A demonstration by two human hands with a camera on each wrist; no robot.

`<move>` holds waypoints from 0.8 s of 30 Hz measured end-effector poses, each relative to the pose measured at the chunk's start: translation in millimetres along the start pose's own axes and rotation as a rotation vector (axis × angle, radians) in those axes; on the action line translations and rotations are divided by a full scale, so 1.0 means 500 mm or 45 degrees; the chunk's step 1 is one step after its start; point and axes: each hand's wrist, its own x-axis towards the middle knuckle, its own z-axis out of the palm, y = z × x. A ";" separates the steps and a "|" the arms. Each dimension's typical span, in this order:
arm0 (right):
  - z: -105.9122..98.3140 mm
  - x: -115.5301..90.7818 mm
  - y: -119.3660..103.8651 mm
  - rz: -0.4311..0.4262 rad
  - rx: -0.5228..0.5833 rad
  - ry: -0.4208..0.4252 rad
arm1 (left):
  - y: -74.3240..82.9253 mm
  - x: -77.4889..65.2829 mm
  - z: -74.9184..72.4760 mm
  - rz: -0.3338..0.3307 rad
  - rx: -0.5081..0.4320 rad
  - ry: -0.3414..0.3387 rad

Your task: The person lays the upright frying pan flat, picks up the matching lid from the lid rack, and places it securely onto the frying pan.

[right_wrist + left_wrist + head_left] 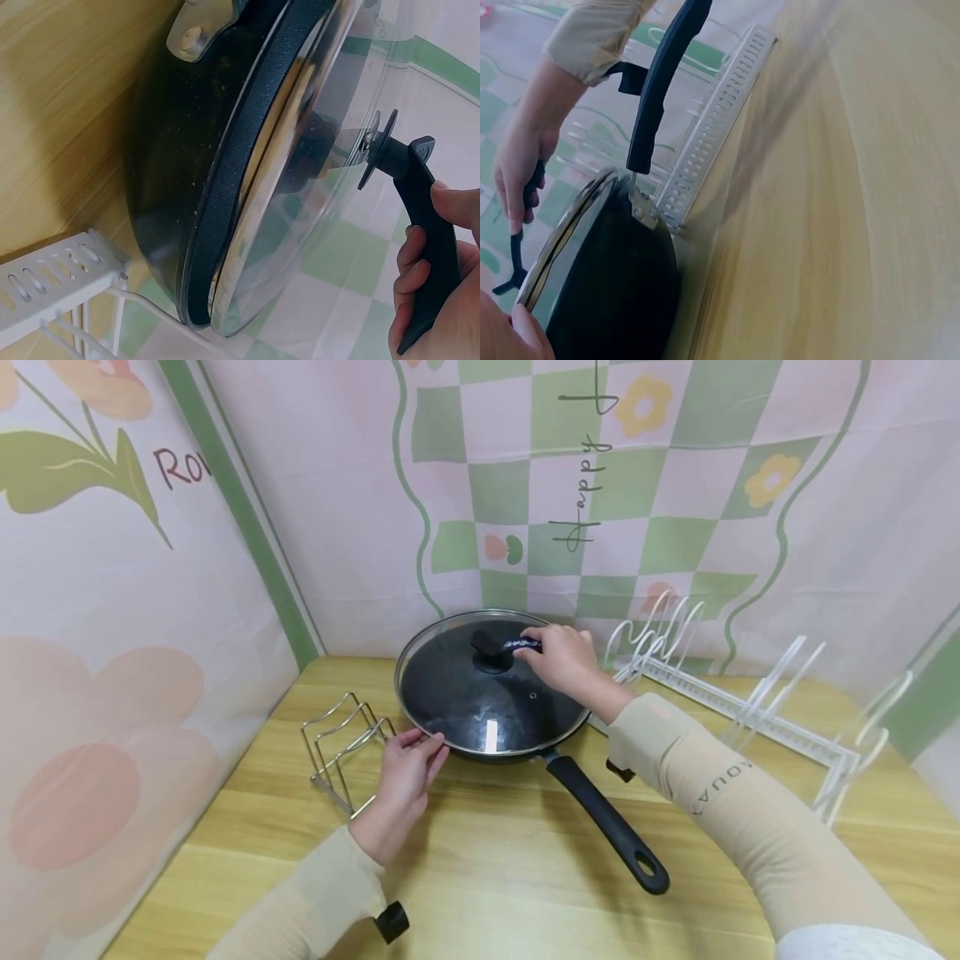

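A black frying pan (615,262) stands on the wooden table, its long black handle (607,822) pointing front right. Over it is a clear glass lid (457,702) with a metal rim and a black handle (431,232). My right hand (566,660) grips that lid handle, fingers curled round it. In the right wrist view a narrow gap shows between lid rim and pan rim. With its fingertips at the front left edge of lid and pan, my left hand (405,777) touches the rim; its lower fingers are partly hidden.
Left of the pan, close to my left hand, stands a silver wire rack (345,752). A white dish rack (750,710) with upright wire loops lies behind and right of the pan, near my right forearm. Patterned cloth (495,485) hangs behind the table.
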 end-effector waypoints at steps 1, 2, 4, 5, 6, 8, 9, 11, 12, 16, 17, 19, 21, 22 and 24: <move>0.001 0.001 0.001 0.000 -0.002 0.000 | 0.000 0.002 -0.001 -0.003 -0.007 0.003; 0.001 0.001 0.002 0.002 -0.002 0.000 | -0.001 0.003 -0.003 -0.007 -0.012 0.004; 0.001 0.001 0.003 0.005 -0.001 0.000 | -0.001 0.006 -0.006 -0.015 -0.020 0.004; 0.001 0.001 0.004 0.006 -0.001 0.000 | -0.001 0.007 -0.007 -0.019 -0.019 0.005; 0.001 0.000 0.005 0.007 0.000 0.000 | -0.001 0.007 -0.008 -0.024 -0.016 0.006; 0.002 0.000 0.005 0.008 -0.001 0.000 | 0.000 0.008 -0.011 -0.030 -0.005 0.003; 0.002 0.000 0.005 0.005 -0.003 -0.002 | 0.000 0.008 -0.012 -0.033 -0.001 0.002; 0.003 -0.001 0.006 0.002 -0.005 -0.003 | 0.001 0.008 -0.015 -0.045 0.010 0.005; 0.002 -0.001 0.005 0.001 -0.005 -0.003 | 0.002 0.008 -0.016 -0.050 0.014 0.004; 0.003 -0.002 0.005 0.001 -0.003 -0.008 | 0.002 0.007 -0.021 -0.082 0.033 0.006; 0.004 -0.002 0.005 0.001 -0.002 -0.010 | 0.002 0.008 -0.022 -0.088 0.037 0.004; 0.005 -0.002 0.006 0.003 -0.001 -0.013 | 0.002 0.008 -0.024 -0.100 0.045 0.002; 0.006 -0.002 0.007 0.005 -0.001 -0.014 | 0.002 0.008 -0.025 -0.109 0.050 -0.004; 0.006 -0.002 0.008 0.005 0.000 -0.014 | 0.002 0.009 -0.025 -0.113 0.051 -0.008; 0.006 -0.002 0.008 0.006 0.004 -0.012 | 0.003 0.009 -0.026 -0.121 0.052 -0.021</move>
